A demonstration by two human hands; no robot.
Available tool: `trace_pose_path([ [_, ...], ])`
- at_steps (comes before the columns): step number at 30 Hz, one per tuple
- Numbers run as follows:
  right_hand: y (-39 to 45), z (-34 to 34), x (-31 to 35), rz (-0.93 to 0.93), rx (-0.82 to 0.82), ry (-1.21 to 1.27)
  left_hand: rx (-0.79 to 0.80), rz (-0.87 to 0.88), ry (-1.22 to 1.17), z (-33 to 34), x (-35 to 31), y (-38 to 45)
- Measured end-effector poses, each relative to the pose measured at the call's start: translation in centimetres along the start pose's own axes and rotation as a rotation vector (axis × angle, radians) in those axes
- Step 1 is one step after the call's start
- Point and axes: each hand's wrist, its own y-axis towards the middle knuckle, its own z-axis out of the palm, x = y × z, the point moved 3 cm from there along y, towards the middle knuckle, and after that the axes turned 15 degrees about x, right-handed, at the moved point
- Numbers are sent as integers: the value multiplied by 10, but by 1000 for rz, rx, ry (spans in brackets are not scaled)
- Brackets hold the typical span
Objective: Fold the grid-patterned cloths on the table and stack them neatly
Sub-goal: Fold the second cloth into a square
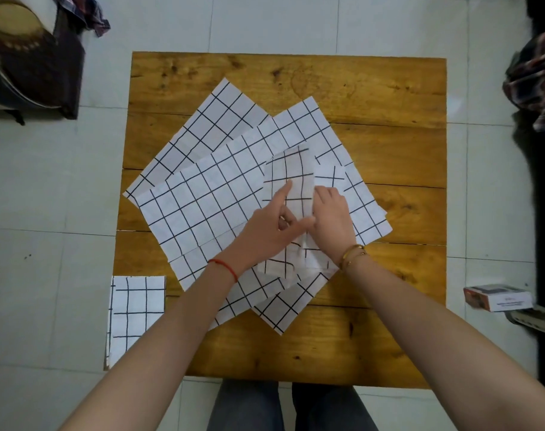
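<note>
Two hands meet over a narrow folded cloth (291, 194) lying on top of the spread cloths near the middle of the wooden tabletop (374, 88). Left hand (269, 227) points its forefinger straight along the strip and presses it, the other fingers curled loosely with nothing in them. Right hand (332, 217) curls its fingers round the strip's right edge and pinches it. Beneath lie several flat grid-patterned cloths (202, 194), fanned at angles and overlapping, reaching from the left edge toward the right. One finished folded cloth (137, 309) sits at the near left corner, overhanging the edge. A small box (498, 298) lies on the tiled floor (47, 181) beyond the right edge; its contents cannot be seen.
</note>
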Motion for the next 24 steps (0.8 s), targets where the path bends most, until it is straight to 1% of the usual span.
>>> trace_pose_path([
  [3, -18, -10, -29, 154, -60, 91, -12, -37, 90, 12, 6, 5],
  [5, -27, -7, -50, 261, -49, 114, -84, -80, 174, 14, 16, 7],
  [7, -32, -4, -63, 312, -22, 137, -160, -141, 327, 12, 28, 8],
  [10, -34, -1, -69, 338, 26, 226, -193, -217, 508, 7, 46, 10],
  [14, -31, 4, -68, 392, 21, 391, -189, -277, 714, 5, 59, 14],
  [19, -27, 5, -61, 413, 59, 403, -201, -302, 792, 4, 64, 18],
  [24, -22, 8, -57, 437, 108, 330, -164, -324, 831, 8, 69, 18],
])
